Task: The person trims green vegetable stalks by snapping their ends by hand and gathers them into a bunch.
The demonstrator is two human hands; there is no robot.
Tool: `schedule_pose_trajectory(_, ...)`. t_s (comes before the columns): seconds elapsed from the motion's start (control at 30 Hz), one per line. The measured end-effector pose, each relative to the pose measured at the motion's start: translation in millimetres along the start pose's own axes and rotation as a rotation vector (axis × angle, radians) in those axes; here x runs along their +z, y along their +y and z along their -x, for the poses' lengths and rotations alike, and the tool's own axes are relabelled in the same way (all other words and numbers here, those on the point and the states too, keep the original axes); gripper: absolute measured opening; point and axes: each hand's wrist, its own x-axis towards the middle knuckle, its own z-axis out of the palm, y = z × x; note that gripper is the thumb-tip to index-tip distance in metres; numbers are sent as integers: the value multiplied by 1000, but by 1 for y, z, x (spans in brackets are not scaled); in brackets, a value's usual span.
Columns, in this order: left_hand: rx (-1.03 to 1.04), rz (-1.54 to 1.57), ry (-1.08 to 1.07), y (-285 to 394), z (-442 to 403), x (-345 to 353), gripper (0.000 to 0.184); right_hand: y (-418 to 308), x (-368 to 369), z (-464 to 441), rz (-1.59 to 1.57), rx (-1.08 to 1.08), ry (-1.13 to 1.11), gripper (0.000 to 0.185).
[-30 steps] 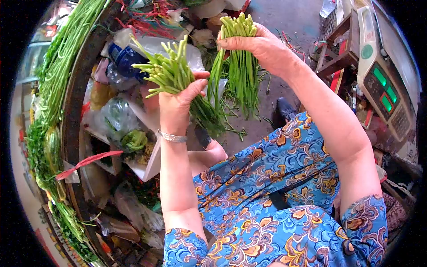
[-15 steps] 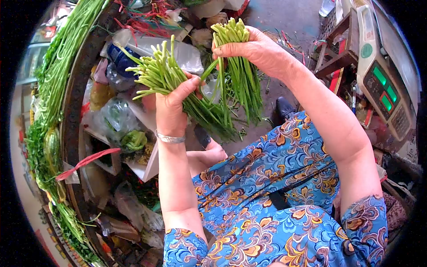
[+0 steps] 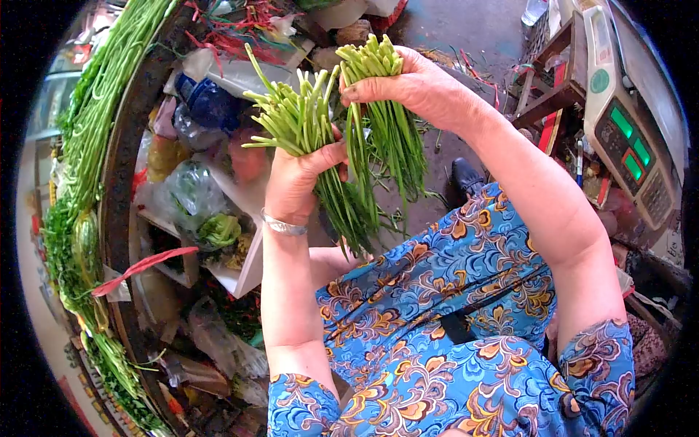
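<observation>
My left hand, with a silver bracelet at its wrist, is closed round a bunch of green vegetable stems. Their pale cut ends fan out above the thumb and the darker lengths hang below the fist. To its right, my right hand grips a second bunch of green stems just under the cut ends, thumb across the front. A few stems hang between the two bunches, and the cut ends of both nearly touch. Which plant this is I cannot tell for sure.
Long green stems lie along a ledge on the left. Below it are plastic bags, a blue bundle and a red strip. A lit digital scale and a wooden stool stand at right; stem scraps litter the floor.
My left hand has moved slightly right with its bunch, which now hangs more upright and closer to the other bunch. My right hand has shifted a little left and down, still gripping its stems.
</observation>
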Motion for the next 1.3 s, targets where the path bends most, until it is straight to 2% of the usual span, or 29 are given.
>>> schedule_pose_trajectory(0.27, 126, -68, 36, 2, 2, 8, 24, 0, 0, 1, 36, 7, -53, 20)
schedule_pose_trajectory(0.47, 155, -70, 112, -4, -1, 0, 22, -1, -2, 1, 61, 33, -66, 22)
schedule_pose_trajectory(0.63, 131, -125, 108, -2, -2, -7, 21, -1, -2, 2, 94, 49, -95, 21)
schedule_pose_trajectory(0.83, 154, -46, 83, 1, -1, -5, 19, -3, -1, 3, 101, 53, -97, 19)
schedule_pose_trajectory(0.93, 193, -198, 88, 1, 0, -4, 19, 3, -2, 1, 127, 14, -103, 19)
schedule_pose_trajectory(1.03, 141, -292, 122, 1, 0, 0, 20, 1, -2, 0, 88, -4, -119, 18)
schedule_pose_trajectory(1.1, 205, -121, 166, 0, 1, 2, 21, 3, -2, -2, 33, 24, -89, 20)
schedule_pose_trajectory(1.17, 216, -141, 125, 7, 1, 2, 22, -6, 1, 0, -9, 73, -45, 22)
schedule_pose_trajectory(1.3, 269, -135, 129, 1, 2, 9, 22, 2, 6, 1, -28, 8, -35, 19)
